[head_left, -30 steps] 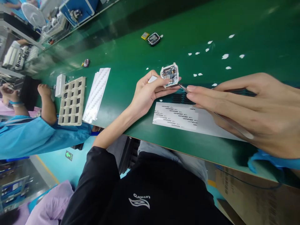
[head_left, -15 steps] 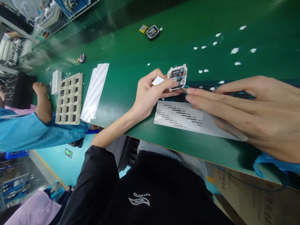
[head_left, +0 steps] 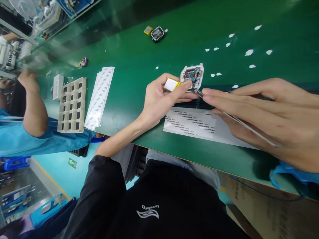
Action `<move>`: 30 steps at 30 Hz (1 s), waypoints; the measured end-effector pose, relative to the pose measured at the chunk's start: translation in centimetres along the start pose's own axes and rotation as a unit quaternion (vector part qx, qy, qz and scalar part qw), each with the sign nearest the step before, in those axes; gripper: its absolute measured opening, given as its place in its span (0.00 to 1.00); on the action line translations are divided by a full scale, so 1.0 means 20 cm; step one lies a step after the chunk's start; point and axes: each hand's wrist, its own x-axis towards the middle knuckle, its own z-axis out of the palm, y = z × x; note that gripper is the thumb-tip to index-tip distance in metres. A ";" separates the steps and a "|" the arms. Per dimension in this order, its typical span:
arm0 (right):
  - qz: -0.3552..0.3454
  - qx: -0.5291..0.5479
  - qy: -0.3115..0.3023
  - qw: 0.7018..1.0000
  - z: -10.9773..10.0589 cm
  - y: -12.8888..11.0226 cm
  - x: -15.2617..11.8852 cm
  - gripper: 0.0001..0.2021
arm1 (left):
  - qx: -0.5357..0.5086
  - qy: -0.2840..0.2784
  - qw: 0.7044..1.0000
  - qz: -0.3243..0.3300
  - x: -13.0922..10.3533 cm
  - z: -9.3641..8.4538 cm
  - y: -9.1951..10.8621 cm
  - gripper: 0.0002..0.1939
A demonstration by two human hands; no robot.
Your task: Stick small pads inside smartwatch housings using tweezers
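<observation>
Above the green tabletop (head_left: 129, 96), the left hand (head_left: 159, 99) is pinching the white case (head_left: 192, 75) in its grip, the battery (head_left: 171, 84) beside it. From the right, the right hand (head_left: 261, 116) is pinching tweezers (head_left: 250, 128), their tip reaching the case's near edge.

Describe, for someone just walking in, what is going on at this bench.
The left hand holds an open white case with electronics showing; a small yellow-edged pack sits beside it, at the fingers. The right hand holds a slim metal tool, its tip at the case's near edge. A printed sheet lies on the green table.
</observation>
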 end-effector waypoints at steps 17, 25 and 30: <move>-0.148 -0.032 0.087 0.985 -0.05 -0.03 0.10 0.41 | -0.056 0.039 0.998 -0.010 0.04 -0.02 0.00 0.09; -0.218 -0.059 0.085 0.970 -0.07 -0.06 0.15 0.47 | -0.059 0.091 0.994 0.023 0.17 -0.08 -0.18 0.16; -0.234 -0.068 0.091 0.965 -0.08 -0.08 0.16 0.44 | 0.282 0.244 0.926 0.052 0.33 -0.27 -0.19 0.13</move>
